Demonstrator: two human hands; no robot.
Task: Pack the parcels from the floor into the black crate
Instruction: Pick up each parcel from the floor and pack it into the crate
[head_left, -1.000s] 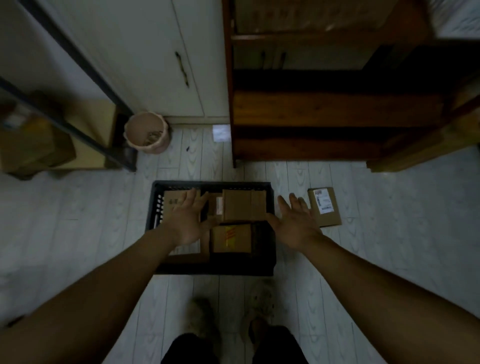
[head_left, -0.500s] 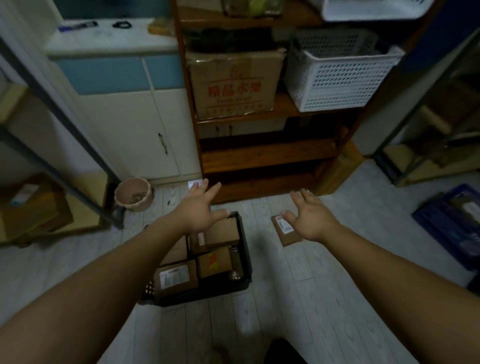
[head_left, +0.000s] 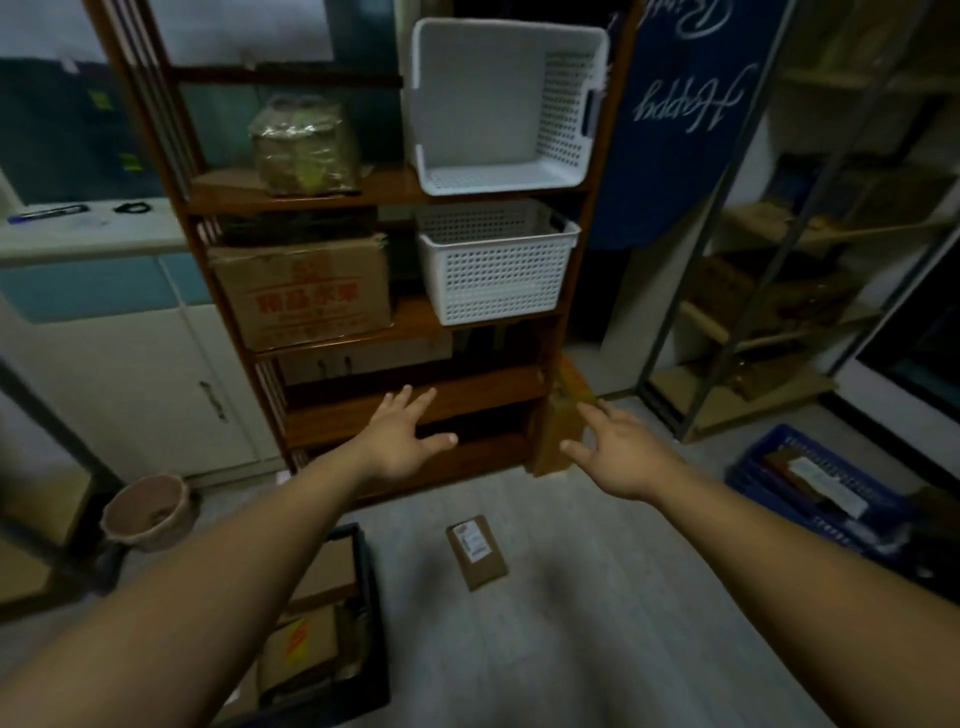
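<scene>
The left forearm (head_left: 197, 597) hides half the black crate (head_left: 375, 649) and its dim parcels (head_left: 301, 644).

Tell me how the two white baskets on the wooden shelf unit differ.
The upper basket lies tipped on its side, its opening facing the camera; the lower basket stands upright, opening upward. The upper basket's inside shows fully and is empty; the lower basket's inside is mostly hidden behind its front wall. Both are white perforated plastic, on the right side of the wooden shelf unit.
</scene>
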